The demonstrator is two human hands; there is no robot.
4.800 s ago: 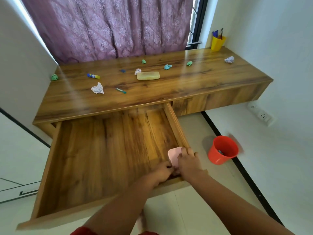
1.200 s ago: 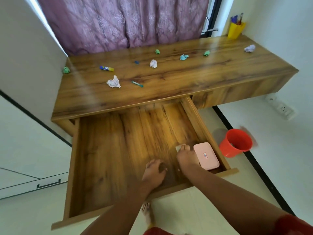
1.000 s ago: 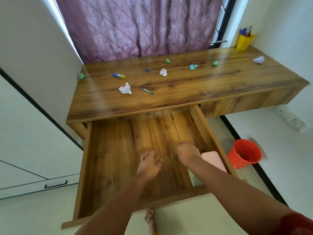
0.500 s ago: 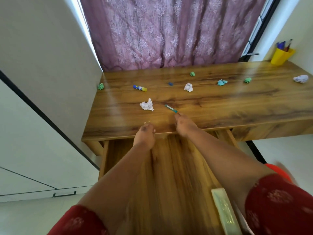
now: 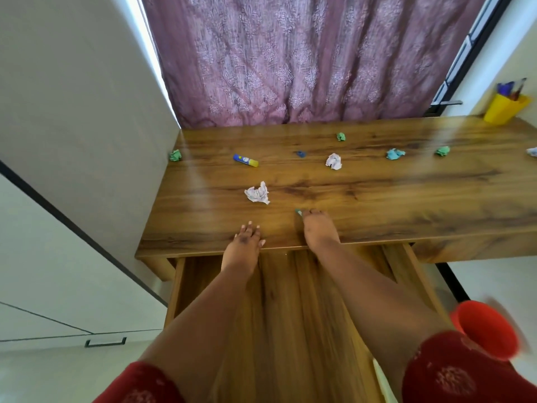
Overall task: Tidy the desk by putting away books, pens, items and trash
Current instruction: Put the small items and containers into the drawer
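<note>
A small teal pen (image 5: 297, 211) lies near the front of the wooden desk (image 5: 377, 199); only its tip shows beyond my fingers. My right hand (image 5: 318, 229) lies over the pen with the fingers curled on it. My left hand (image 5: 245, 239) rests flat on the desk's front edge, fingers apart, holding nothing. A crumpled white paper (image 5: 257, 193) sits just beyond my hands. A blue and yellow glue stick (image 5: 245, 160) lies further back on the left. Below my arms the drawer (image 5: 290, 315) stands open.
More crumpled paper dots the desk: a green ball (image 5: 175, 155) at the left wall, a white ball (image 5: 333, 161), a green ball (image 5: 341, 136), a teal ball (image 5: 395, 154). A yellow pen cup (image 5: 504, 109) stands back right. A red bin (image 5: 488, 330) sits on the floor, right.
Both hands left the drawer and moved up onto the desk. My right hand reached the teal pen and closed over it; my left hand settled on the desk edge.
</note>
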